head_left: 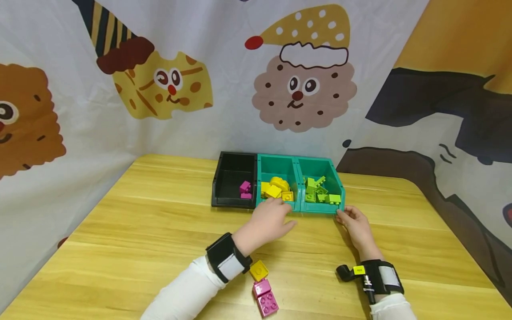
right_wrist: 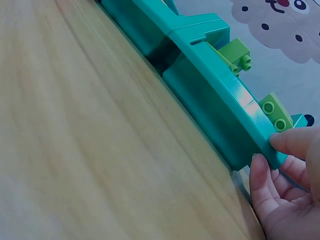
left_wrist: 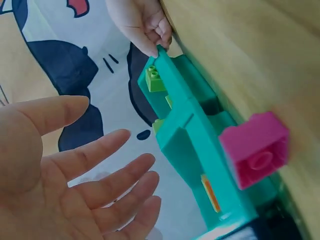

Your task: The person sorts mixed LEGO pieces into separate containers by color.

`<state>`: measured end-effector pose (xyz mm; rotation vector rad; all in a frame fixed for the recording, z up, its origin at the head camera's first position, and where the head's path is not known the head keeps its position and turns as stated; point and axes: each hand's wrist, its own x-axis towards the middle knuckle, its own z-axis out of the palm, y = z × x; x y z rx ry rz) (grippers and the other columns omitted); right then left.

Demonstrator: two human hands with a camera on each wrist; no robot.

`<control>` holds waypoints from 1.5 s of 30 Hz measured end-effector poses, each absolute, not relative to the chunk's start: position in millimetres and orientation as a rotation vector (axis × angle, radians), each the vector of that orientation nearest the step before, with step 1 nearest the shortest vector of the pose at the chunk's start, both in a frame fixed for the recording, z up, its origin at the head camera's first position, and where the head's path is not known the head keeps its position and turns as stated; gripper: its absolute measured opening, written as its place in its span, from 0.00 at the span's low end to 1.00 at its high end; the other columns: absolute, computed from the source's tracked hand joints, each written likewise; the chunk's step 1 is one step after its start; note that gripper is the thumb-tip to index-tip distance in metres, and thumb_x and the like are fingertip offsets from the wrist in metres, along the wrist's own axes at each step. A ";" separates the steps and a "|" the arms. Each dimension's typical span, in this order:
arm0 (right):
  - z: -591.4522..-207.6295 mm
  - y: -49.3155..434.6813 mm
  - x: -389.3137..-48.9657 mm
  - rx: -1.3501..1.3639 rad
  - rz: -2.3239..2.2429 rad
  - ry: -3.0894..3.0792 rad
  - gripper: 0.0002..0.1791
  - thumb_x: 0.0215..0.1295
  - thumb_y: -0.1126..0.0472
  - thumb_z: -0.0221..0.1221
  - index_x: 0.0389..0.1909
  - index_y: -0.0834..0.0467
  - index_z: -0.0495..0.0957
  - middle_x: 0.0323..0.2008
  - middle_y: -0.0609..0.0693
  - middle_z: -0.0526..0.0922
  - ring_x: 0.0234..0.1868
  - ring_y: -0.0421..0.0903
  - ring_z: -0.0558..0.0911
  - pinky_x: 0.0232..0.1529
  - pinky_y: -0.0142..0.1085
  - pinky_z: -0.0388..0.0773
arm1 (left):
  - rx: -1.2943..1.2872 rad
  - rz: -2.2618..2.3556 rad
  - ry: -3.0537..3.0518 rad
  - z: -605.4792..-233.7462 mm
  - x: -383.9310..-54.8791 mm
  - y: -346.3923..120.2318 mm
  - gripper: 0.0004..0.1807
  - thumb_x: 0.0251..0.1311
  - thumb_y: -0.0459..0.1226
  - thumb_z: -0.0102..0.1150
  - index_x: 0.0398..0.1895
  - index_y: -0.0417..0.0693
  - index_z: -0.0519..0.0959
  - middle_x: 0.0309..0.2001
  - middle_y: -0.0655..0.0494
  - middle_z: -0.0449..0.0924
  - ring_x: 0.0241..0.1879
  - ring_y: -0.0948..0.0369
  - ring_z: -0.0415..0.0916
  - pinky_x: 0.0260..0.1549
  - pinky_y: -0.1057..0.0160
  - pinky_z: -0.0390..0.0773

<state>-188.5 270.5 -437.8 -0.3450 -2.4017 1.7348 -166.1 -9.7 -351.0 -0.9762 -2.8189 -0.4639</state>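
Note:
My left hand (head_left: 268,222) hovers over the front edge of the teal bin with yellow blocks (head_left: 274,191), palm and spread fingers in the left wrist view holding nothing. Close to the bin fronts in that view shows a magenta block (left_wrist: 255,149); whether it touches anything, I cannot tell. My right hand (head_left: 358,229) pinches the front right corner of the teal bin with green blocks (head_left: 342,204), thumb and finger on its rim in the right wrist view. Green blocks (right_wrist: 276,112) show over that rim.
A black bin (head_left: 234,206) with magenta blocks (head_left: 246,190) adjoins the teal bins on the left. Near my left wrist, a yellow block (head_left: 259,270) and pink blocks (head_left: 267,303) lie on the wooden table (head_left: 132,249). A printed cloth (head_left: 232,111) hangs behind.

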 end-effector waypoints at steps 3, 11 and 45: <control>-437.4 270.0 -188.6 -0.332 1.739 -2.398 0.22 0.70 0.56 0.53 0.54 0.70 0.66 0.32 0.38 0.74 0.33 0.28 0.76 0.39 0.20 0.75 | -0.924 -0.518 -2.816 -358.1 -165.0 -19.6 0.21 0.62 0.49 0.58 0.52 0.47 0.77 0.48 0.50 0.78 0.47 0.55 0.74 0.46 0.59 0.76; -440.3 269.3 -188.2 -0.340 1.736 -2.409 0.22 0.70 0.57 0.53 0.55 0.70 0.65 0.33 0.39 0.74 0.34 0.29 0.75 0.39 0.20 0.74 | -0.785 -0.641 -2.823 -379.9 -171.8 -34.7 0.22 0.60 0.45 0.61 0.54 0.44 0.76 0.51 0.46 0.75 0.50 0.51 0.72 0.49 0.53 0.75; -436.6 269.8 -187.5 -0.342 1.723 -2.422 0.23 0.70 0.56 0.53 0.56 0.70 0.64 0.33 0.40 0.74 0.34 0.28 0.75 0.40 0.20 0.74 | -0.918 -0.510 -2.971 -397.0 -179.8 -37.4 0.09 0.62 0.37 0.59 0.44 0.43 0.78 0.54 0.44 0.65 0.31 0.60 0.71 0.36 0.67 0.78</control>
